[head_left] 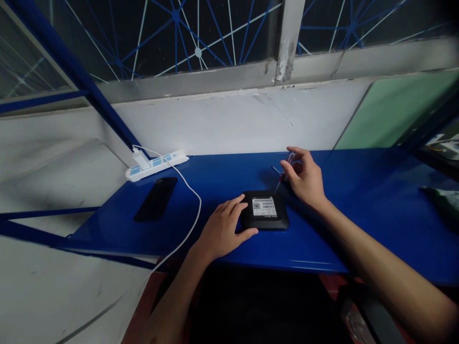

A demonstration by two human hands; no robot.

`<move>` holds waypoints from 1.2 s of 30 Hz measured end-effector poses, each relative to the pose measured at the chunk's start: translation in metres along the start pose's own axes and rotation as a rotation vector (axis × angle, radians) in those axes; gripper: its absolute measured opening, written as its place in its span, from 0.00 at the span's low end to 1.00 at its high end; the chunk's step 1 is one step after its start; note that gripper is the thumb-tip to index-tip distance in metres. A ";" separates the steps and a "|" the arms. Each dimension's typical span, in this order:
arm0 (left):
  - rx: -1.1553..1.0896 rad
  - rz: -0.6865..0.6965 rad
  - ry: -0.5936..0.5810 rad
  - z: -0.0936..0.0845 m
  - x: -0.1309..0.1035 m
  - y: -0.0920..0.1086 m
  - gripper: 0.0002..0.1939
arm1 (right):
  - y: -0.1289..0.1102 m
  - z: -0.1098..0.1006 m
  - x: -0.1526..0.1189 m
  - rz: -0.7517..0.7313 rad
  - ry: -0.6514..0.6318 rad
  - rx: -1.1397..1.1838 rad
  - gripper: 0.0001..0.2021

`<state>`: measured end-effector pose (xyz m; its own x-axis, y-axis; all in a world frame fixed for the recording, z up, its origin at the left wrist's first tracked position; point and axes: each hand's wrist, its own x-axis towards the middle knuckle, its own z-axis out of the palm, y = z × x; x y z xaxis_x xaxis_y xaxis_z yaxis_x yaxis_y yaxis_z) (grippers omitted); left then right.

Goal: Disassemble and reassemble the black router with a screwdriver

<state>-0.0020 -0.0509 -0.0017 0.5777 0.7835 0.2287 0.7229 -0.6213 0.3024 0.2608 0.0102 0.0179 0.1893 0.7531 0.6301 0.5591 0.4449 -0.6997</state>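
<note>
A flat black electronic device with a white printed label lies on the blue table. My left hand grips its left side, with the thumb along the near edge and the fingers at the far left corner. In my right hand is a screwdriver with a clear handle and a red part near the shaft. It points down, its tip at the device's far right corner; whether it touches a screw is too small to tell. A thin metal shaft shows just behind, its other end hidden by the fingers.
On the left of the blue table lie a black phone and a white power strip with a plugged-in charger. A white cable runs over the near edge. A green packet is at the far right.
</note>
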 end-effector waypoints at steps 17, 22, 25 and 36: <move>0.010 0.025 0.027 0.002 -0.001 -0.003 0.28 | 0.005 0.008 0.003 0.122 0.093 0.346 0.11; 0.016 0.013 0.018 0.002 -0.001 -0.003 0.29 | 0.000 0.008 0.003 0.138 0.097 0.367 0.10; 0.022 0.017 0.021 0.002 -0.001 -0.002 0.28 | -0.005 0.008 0.001 0.182 0.082 0.411 0.13; 0.033 0.016 0.020 0.003 -0.001 -0.004 0.29 | 0.000 0.010 0.002 0.150 0.143 0.401 0.09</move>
<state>-0.0043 -0.0495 -0.0063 0.5819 0.7732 0.2520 0.7259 -0.6336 0.2678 0.2529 0.0166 0.0161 0.3701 0.7616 0.5320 0.1649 0.5097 -0.8444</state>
